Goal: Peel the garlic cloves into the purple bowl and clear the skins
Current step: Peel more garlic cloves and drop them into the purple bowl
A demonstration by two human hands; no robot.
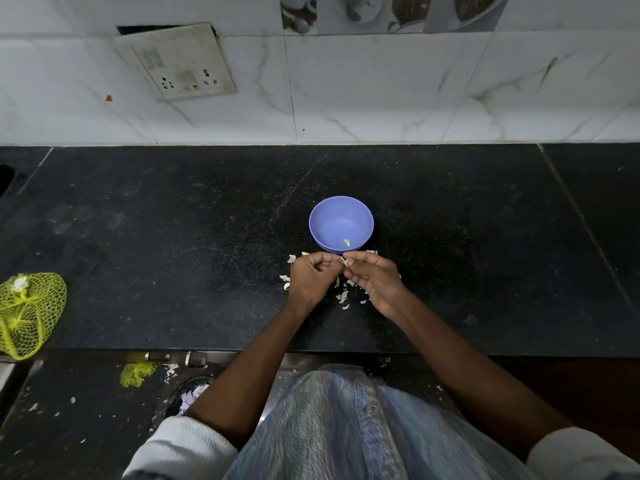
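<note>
Both hands meet just in front of the purple bowl (pixel 341 223), near the middle of the black table (pixel 173 220). The left hand (pixel 311 277) has its fingers curled in, and the right hand (pixel 375 278) comes in from the other side with fingers bent; the fingertips of both pinch one small pale garlic clove (pixel 344 260) between them, right at the bowl's near rim. The clove is mostly hidden, so how much skin is left on it I cannot tell.

Inside the bowl, one peeled clove (pixel 347 242) lies against the near wall. The bowl stands upright, well back from the table's front edge.

Under and around the hands, loose garlic skins (pixel 343 296) are scattered on the table, some out to the left of the left hand, more between the wrists and toward the front edge.

Far over at the table's left front corner, a yellow mesh bag (pixel 29 313) sags over the edge, well apart from the bowl. Along the back edge rises a white tiled wall (pixel 381 91) with a switch plate (pixel 180 62) set in it. More flecks of skin dot the floor (pixel 69 410) below.
</note>
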